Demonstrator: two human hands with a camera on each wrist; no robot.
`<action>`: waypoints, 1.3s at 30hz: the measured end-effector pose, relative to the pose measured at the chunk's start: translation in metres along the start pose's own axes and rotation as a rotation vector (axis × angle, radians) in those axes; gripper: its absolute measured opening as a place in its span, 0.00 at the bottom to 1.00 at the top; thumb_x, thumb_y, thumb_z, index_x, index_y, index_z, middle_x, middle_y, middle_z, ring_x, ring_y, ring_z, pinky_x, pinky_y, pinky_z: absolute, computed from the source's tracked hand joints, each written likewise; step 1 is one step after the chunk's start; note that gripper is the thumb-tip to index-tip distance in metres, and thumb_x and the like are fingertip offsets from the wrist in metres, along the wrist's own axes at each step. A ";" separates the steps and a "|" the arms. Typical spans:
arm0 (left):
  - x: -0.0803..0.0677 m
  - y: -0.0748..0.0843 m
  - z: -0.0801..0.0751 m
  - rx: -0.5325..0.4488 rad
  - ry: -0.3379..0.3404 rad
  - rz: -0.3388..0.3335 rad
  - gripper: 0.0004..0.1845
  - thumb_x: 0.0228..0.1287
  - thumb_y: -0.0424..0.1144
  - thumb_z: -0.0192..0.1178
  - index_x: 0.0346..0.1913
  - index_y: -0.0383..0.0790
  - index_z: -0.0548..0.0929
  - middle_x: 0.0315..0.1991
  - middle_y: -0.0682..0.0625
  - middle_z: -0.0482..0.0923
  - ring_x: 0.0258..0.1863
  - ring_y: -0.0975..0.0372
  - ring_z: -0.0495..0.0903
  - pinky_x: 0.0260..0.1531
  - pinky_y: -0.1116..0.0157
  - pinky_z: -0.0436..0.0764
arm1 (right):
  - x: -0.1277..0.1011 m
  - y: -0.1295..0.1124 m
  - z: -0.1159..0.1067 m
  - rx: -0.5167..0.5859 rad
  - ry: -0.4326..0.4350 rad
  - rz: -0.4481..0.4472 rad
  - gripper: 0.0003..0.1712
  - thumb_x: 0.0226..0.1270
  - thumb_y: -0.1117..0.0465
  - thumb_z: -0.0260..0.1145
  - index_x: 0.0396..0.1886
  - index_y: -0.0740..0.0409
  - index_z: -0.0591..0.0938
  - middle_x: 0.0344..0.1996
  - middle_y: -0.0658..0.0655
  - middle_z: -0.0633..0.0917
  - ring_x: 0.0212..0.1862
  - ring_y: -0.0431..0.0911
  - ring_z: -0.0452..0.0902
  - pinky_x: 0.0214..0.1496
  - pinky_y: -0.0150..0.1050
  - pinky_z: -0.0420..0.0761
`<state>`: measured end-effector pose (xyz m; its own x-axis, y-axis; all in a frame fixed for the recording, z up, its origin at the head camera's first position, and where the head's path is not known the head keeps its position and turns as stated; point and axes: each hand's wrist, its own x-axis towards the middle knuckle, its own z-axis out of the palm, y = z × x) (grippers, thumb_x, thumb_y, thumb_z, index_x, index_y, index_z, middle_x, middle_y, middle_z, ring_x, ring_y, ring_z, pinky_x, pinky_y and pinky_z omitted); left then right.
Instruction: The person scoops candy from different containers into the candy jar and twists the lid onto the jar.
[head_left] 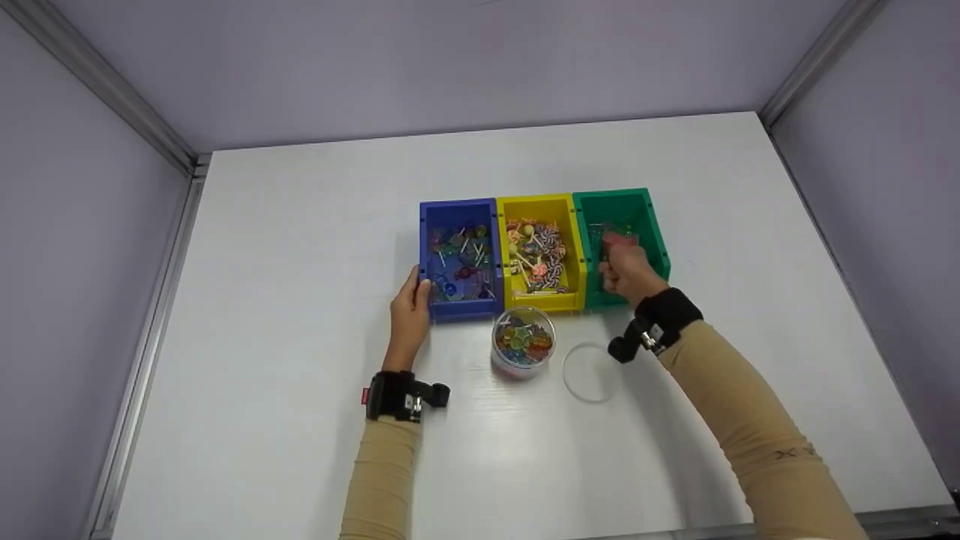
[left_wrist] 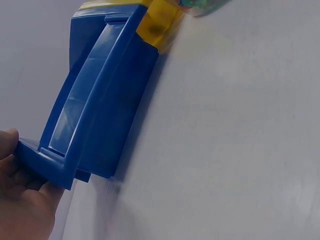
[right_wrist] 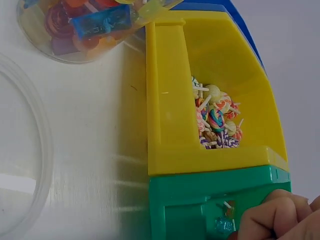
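Red piece [head_left: 619, 238]: we could drop it through a loose pinch.
Our right hand [head_left: 634, 273] holds it in the green bin [head_left: 616, 204]; our left hand [head_left: 409, 321] grips the blue bin [head_left: 460, 214].

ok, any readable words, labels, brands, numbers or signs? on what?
"X": right sleeve; the mark after it is too blurred to read.
Red tag on left wrist strap: too small to read.
Blue bin, yellow bin, green bin: no readable text visible.
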<state>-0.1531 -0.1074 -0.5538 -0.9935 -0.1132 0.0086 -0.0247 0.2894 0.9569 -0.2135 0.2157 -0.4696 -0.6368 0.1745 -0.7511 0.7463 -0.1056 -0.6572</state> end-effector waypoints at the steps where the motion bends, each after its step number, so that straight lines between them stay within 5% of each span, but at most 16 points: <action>1: 0.000 0.001 0.000 -0.002 0.002 0.002 0.26 0.77 0.37 0.45 0.70 0.26 0.61 0.70 0.33 0.63 0.73 0.46 0.62 0.74 0.52 0.64 | 0.001 0.001 0.002 -0.010 0.026 -0.012 0.17 0.80 0.51 0.39 0.29 0.51 0.62 0.11 0.46 0.62 0.13 0.37 0.55 0.16 0.30 0.57; 5: -0.001 0.003 0.002 -0.005 0.023 0.008 0.24 0.76 0.36 0.45 0.70 0.27 0.63 0.69 0.34 0.66 0.72 0.47 0.64 0.73 0.52 0.65 | 0.004 0.007 0.005 -0.117 0.087 -0.055 0.20 0.79 0.49 0.40 0.24 0.51 0.61 0.11 0.45 0.62 0.14 0.38 0.56 0.17 0.31 0.59; 12: -0.004 0.002 0.004 -0.019 0.014 -0.007 0.24 0.76 0.36 0.45 0.70 0.28 0.63 0.69 0.34 0.66 0.72 0.47 0.64 0.73 0.52 0.66 | 0.012 0.011 -0.005 -0.096 0.089 -0.059 0.08 0.78 0.57 0.39 0.38 0.51 0.63 0.18 0.47 0.62 0.16 0.38 0.56 0.19 0.31 0.60; 19: -0.005 0.002 0.002 -0.015 0.009 -0.001 0.24 0.76 0.35 0.45 0.70 0.28 0.63 0.69 0.33 0.66 0.72 0.47 0.64 0.73 0.52 0.65 | 0.015 0.010 -0.014 -0.425 0.108 -0.117 0.14 0.79 0.53 0.38 0.33 0.52 0.65 0.15 0.45 0.62 0.16 0.37 0.60 0.20 0.30 0.64; 28: -0.005 0.003 0.001 0.000 0.033 -0.011 0.24 0.76 0.35 0.46 0.69 0.27 0.64 0.69 0.33 0.66 0.72 0.46 0.64 0.73 0.52 0.65 | 0.023 0.011 -0.023 -0.107 -0.031 -0.090 0.17 0.80 0.51 0.38 0.31 0.53 0.64 0.12 0.43 0.61 0.14 0.36 0.55 0.18 0.28 0.59; 39: -0.003 0.006 0.001 0.024 0.010 -0.007 0.25 0.76 0.35 0.45 0.70 0.26 0.61 0.70 0.33 0.64 0.72 0.46 0.63 0.73 0.52 0.64 | 0.026 0.019 -0.030 -0.117 -0.028 -0.155 0.17 0.79 0.51 0.39 0.31 0.53 0.65 0.12 0.42 0.63 0.15 0.36 0.57 0.18 0.28 0.60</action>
<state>-0.1499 -0.1044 -0.5484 -0.9922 -0.1248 0.0048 -0.0345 0.3111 0.9497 -0.2102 0.2475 -0.4995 -0.7495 0.1520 -0.6443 0.6556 0.0352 -0.7543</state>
